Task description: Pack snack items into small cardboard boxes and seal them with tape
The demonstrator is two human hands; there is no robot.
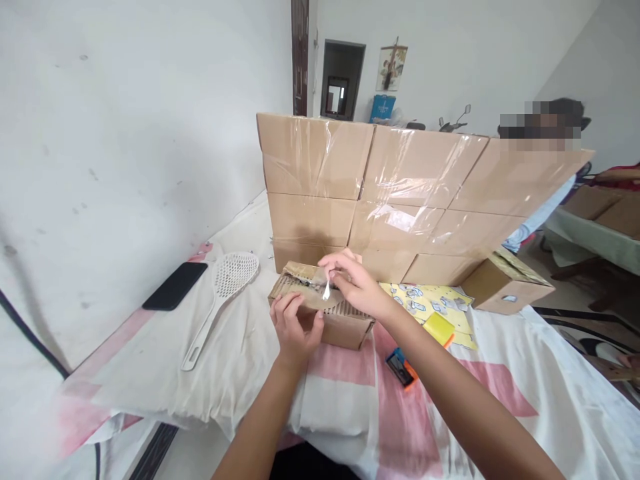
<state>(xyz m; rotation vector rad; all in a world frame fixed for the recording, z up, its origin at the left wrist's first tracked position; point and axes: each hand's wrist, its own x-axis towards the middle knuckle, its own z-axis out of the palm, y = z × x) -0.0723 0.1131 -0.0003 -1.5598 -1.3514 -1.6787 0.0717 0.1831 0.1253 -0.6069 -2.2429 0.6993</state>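
Observation:
A small cardboard box (pixel 345 331) with a torn, corrugated top lies on the cloth-covered table. My left hand (pixel 296 330) grips its near left part, fingers bent over the top and thumb apart from them. Above the box's top, my right hand (pixel 353 281) is closed in a pinch on a strip of clear tape (pixel 327 291), which shines white where it catches light. The tape's far end cannot be made out. Just behind the box stands a wall of taped cardboard boxes (pixel 395 193).
Left of the box lie a white slotted strainer (pixel 235 275) and a black phone (pixel 175 285). On the right are an orange-and-blue tape cutter (pixel 400 368), a yellow printed sheet (pixel 463 320) and another carton (pixel 510 290). A person (pixel 545 127) is behind the box wall.

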